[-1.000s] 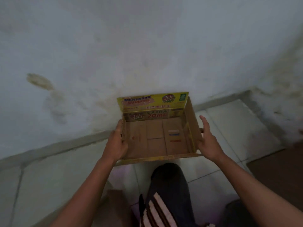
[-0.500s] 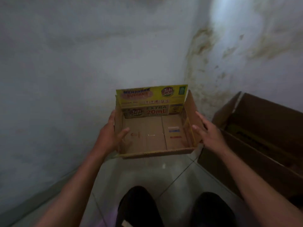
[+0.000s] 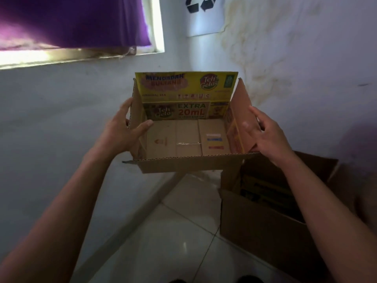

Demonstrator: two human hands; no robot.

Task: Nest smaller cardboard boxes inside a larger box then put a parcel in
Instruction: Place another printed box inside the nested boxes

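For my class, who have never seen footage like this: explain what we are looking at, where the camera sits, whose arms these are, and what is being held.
There is no machine here. A person wears one camera on the head, looking forward and down, so the two bare arms reaching in from the bottom are the person's own. The left hand and the right hand hold an open, empty printed cardboard box by its side walls, up in the air, with the thumbs inside. Its far flap is yellow with drink branding. Below and to the right, a larger plain brown box stands open on the tiled floor; something dark lies inside it, too dim to identify. Behind are a stained wall, a recycling sign and a purple curtain.
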